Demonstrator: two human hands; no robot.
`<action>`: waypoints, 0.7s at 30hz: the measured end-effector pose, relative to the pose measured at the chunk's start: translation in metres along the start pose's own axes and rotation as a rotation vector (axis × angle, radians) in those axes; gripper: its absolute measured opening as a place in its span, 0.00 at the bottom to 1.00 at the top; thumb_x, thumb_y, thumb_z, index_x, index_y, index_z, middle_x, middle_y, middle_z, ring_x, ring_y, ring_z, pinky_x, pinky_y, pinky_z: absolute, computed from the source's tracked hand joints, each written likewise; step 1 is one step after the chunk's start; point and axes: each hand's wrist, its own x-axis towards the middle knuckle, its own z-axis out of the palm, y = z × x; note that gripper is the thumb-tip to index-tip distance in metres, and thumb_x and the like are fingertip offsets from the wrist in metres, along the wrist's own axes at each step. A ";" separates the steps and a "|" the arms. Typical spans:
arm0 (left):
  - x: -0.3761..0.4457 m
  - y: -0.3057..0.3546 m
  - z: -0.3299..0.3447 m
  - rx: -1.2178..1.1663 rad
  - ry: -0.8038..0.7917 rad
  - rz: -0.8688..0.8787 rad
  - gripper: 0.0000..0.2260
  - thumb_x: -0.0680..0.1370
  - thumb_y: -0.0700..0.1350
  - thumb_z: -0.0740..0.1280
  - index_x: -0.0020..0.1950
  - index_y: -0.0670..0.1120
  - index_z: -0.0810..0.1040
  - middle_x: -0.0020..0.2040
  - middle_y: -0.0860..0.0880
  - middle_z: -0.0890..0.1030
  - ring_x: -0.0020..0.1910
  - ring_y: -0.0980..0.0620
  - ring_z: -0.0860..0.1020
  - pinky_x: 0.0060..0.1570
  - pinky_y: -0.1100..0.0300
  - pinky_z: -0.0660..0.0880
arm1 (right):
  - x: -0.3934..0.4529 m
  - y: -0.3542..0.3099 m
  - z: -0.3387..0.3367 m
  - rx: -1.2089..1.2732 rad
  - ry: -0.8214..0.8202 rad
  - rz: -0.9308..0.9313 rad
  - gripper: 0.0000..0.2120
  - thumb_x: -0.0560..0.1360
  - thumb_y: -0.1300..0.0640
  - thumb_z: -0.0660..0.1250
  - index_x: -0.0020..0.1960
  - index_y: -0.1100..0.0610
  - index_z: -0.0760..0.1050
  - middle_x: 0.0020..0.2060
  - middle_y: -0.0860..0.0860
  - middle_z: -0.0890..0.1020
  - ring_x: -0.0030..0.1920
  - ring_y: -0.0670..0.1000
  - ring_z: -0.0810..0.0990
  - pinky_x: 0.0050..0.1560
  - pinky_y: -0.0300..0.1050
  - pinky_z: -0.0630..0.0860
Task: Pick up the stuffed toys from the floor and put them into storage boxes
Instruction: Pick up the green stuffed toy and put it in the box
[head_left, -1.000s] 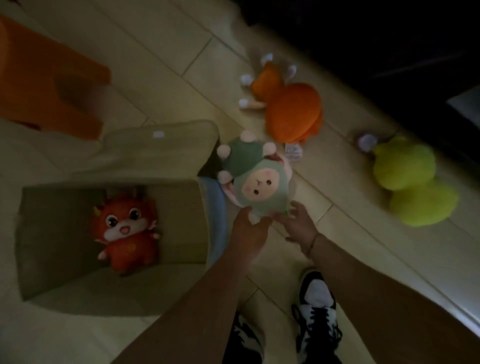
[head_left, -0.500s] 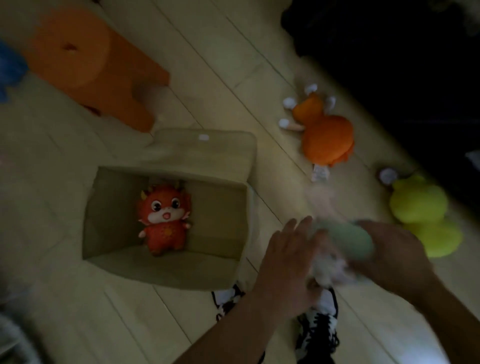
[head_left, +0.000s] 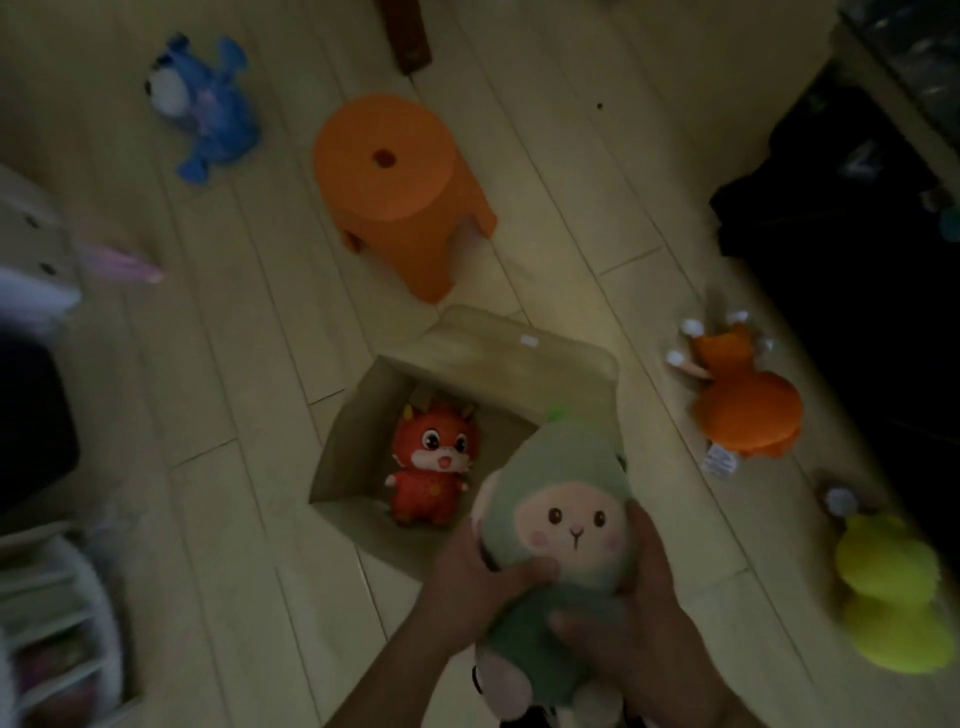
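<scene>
Both hands hold the soft green sheep-faced plush toy (head_left: 558, 525) in the head view: my left hand (head_left: 480, 577) curls round its left flank with the thumb across the belly, my right hand (head_left: 644, 597) wraps the other side, so it stays upright with its face toward me. It is lifted off the pale plank floor (head_left: 249, 395) and hangs over the near right corner of the open beige fabric storage box (head_left: 467, 358), ready, I judge, for dropping in. A red dragon plush (head_left: 431, 460) already sits inside. An orange plush (head_left: 737, 400), a yellow-green plush (head_left: 891, 592) and a blue plush (head_left: 208, 109) lie on the floor, well apart. An orange plastic stool (head_left: 395, 176) stands beyond the box.
</scene>
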 end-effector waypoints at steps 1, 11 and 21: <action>0.004 -0.004 -0.012 0.003 0.000 0.005 0.38 0.61 0.56 0.80 0.67 0.58 0.69 0.57 0.58 0.81 0.55 0.59 0.80 0.53 0.54 0.80 | 0.010 0.003 0.016 -0.051 0.002 0.003 0.62 0.46 0.26 0.75 0.70 0.26 0.41 0.71 0.35 0.58 0.70 0.42 0.64 0.65 0.44 0.74; 0.050 -0.071 -0.078 0.333 -0.109 -0.041 0.15 0.78 0.53 0.64 0.64 0.61 0.67 0.59 0.64 0.75 0.57 0.67 0.74 0.57 0.70 0.73 | 0.177 0.079 0.103 -0.176 0.169 0.288 0.50 0.66 0.56 0.78 0.76 0.48 0.50 0.72 0.57 0.63 0.69 0.60 0.68 0.66 0.55 0.70; 0.055 -0.156 -0.047 0.878 -0.030 0.107 0.20 0.77 0.58 0.58 0.68 0.56 0.68 0.56 0.57 0.80 0.54 0.56 0.77 0.60 0.58 0.67 | 0.259 0.153 0.140 -0.349 0.001 0.423 0.49 0.65 0.48 0.76 0.75 0.55 0.50 0.69 0.60 0.70 0.67 0.61 0.73 0.66 0.55 0.73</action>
